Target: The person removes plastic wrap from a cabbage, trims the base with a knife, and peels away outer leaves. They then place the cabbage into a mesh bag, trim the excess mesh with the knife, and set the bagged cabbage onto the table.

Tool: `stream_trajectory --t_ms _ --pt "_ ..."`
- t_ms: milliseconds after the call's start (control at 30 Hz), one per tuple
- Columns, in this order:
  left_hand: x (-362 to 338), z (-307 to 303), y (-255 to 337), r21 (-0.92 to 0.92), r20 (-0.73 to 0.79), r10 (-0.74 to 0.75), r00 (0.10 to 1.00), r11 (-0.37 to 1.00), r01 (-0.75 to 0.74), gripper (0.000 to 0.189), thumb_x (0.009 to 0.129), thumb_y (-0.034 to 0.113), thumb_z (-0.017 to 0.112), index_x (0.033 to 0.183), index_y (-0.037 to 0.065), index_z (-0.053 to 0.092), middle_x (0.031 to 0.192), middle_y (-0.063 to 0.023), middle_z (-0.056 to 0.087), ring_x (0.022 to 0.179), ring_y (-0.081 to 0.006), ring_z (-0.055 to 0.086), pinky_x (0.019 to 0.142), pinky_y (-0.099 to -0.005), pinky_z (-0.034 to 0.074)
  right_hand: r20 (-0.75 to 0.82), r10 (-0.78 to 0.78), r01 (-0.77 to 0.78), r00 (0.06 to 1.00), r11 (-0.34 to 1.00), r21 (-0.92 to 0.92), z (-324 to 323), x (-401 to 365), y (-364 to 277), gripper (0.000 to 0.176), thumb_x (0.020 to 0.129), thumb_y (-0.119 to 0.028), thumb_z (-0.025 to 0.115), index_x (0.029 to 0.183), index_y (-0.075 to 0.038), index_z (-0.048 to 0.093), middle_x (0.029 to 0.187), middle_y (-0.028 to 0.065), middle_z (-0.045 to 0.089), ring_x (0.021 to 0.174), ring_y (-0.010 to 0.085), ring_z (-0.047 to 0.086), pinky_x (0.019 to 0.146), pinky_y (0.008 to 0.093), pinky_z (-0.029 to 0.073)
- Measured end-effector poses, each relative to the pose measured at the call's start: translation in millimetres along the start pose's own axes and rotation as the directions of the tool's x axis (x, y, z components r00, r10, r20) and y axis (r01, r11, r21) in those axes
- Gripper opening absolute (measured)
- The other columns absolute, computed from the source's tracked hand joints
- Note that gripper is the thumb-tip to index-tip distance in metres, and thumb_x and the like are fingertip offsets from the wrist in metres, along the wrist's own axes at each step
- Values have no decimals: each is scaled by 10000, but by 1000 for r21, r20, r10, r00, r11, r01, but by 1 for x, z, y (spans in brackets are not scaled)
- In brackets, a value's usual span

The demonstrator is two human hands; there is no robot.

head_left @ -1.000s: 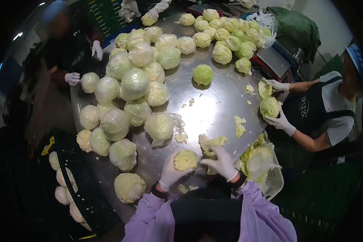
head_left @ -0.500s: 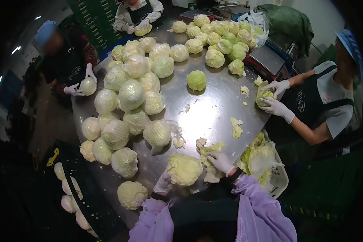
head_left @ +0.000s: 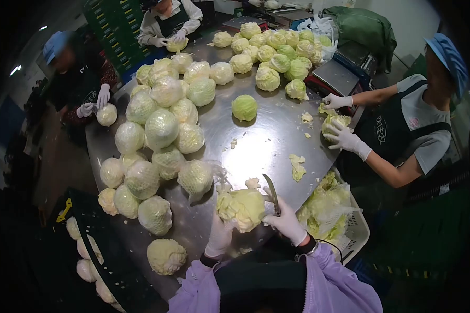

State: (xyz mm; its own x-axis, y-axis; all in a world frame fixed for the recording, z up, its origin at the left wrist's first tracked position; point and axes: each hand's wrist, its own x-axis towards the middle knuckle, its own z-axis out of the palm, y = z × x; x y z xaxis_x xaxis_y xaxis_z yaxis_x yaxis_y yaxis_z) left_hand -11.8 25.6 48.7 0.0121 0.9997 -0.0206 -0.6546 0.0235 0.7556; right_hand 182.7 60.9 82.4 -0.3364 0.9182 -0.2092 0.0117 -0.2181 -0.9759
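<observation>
A pale cabbage (head_left: 240, 209) with ragged outer leaves is at the near side of the metal table, in front of my body. My left hand (head_left: 221, 233), in a white glove, grips it from the left, the fingers partly hidden behind it. In my gloved right hand (head_left: 288, 221) is a knife (head_left: 271, 192) with a dark curved blade pointing up and away. That hand is close against the cabbage's right side. Just beyond the cabbage lies a leaf scrap (head_left: 252, 183). A bare cabbage (head_left: 166, 256) sits to the left of my left forearm.
Several film-wrapped cabbages (head_left: 142, 178) crowd the left of the metal table (head_left: 245, 148); unwrapped ones (head_left: 268, 79) are piled at the back. A white basket (head_left: 359, 229) of leaves stands at right, a dark crate (head_left: 107, 261) at left. Three gloved people handle cabbages around the table.
My right hand has left the loose leaves beside the cabbage and now holds a knife upright. Those leaves are gone from that spot. The cabbage is turned and slightly shifted in my left hand.
</observation>
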Motion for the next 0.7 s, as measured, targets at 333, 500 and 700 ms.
stream_trajectory --t_ms 333,500,700 --pt "3 10 6 187 15 45 999 981 -47 494 834 86 670 1261 -14 443 1522 -137 235 1329 -244 350 1087 -370 315 176 127 -196 976 869 455 3 13 38 710 848 -237 678 1426 -33 320 1263 71 514 1094 142 526 887 270 461" --pt "7 11 7 63 -5 -28 1000 998 28 164 867 19 599 1029 -6 591 1531 -123 245 1319 -228 367 1076 -352 315 139 38 -102 990 866 489 4 14 42 707 845 -229 668 1425 -24 320 1290 73 495 1149 148 498 948 280 434" --pt "-8 6 28 367 -53 -4 999 930 23 250 845 13 612 1095 10 592 1266 -134 580 1220 -266 503 1006 -343 393 45 108 -107 993 694 712 -9 29 61 529 945 -350 487 1336 2 430 1172 95 597 1070 160 574 899 285 473"
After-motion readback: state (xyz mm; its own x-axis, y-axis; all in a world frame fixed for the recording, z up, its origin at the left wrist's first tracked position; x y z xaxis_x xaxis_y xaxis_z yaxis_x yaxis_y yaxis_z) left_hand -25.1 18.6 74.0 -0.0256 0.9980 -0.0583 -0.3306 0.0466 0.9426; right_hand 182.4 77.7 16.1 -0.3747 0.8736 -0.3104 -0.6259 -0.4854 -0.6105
